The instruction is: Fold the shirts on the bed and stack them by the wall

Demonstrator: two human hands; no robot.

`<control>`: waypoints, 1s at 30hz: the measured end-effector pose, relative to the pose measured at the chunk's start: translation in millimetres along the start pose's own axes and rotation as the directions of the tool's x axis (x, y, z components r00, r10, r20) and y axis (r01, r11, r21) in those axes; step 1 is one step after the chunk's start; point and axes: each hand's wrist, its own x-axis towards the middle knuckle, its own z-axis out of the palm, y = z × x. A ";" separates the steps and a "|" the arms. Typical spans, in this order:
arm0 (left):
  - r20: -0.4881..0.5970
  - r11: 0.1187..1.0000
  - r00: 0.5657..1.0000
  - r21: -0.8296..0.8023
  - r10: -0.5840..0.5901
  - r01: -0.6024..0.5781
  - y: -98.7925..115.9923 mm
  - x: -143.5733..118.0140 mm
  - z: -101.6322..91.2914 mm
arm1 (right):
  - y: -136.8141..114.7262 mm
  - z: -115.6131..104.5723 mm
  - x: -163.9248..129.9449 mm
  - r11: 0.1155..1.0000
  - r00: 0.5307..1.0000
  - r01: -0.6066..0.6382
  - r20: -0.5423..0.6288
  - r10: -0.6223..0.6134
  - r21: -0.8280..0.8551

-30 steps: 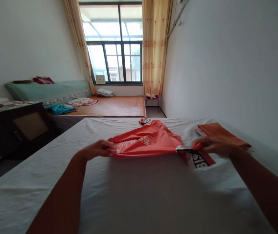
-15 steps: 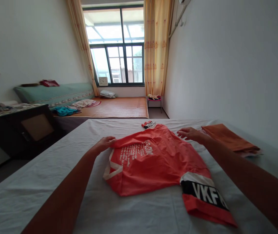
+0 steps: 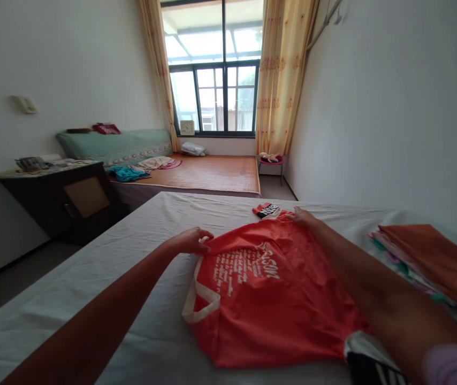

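A red T-shirt (image 3: 276,299) with white lettering lies spread on a bed covered by a pale sheet (image 3: 132,310). My left hand (image 3: 191,240) pinches the shirt's left far corner, by the white-trimmed hem. At the far edge, close to the sleeve with a black-and-white band (image 3: 267,210), the fingers of my right hand (image 3: 301,216) are closed on the fabric. My right forearm passes over the shirt's right side. The near sleeve (image 3: 368,363) is partly cut off at the bottom of the view.
To the right lies a stack of folded clothes (image 3: 433,256), orange-brown on top. Beyond the sheet stands another bed with a brown mat (image 3: 220,171) and some loose clothes. A dark cabinet (image 3: 60,192) is at the left, and a small pink stool (image 3: 271,162) stands by the curtain.
My right hand has moved from beside the shirt onto its far edge and closed there. My left hand keeps to its corner. The view has shifted left and the shirt looks nearer.
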 end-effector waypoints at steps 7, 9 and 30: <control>-0.212 0.980 0.977 0.186 -0.036 0.077 -2.5 22.4 -24.0 | 8.2 -14.3 13.7 0.998 0.999 0.030 -0.037 -0.028 0.055; -0.326 0.976 0.937 0.124 -0.128 0.177 -6.1 42.8 -34.8 | 11.9 -31.7 22.1 0.998 0.992 0.011 -0.130 -0.003 0.063; 0.098 0.859 0.863 -0.204 0.495 -0.469 49.9 -63.9 14.8 | 129.8 -74.9 -176.8 0.892 0.898 0.258 0.248 -0.363 0.371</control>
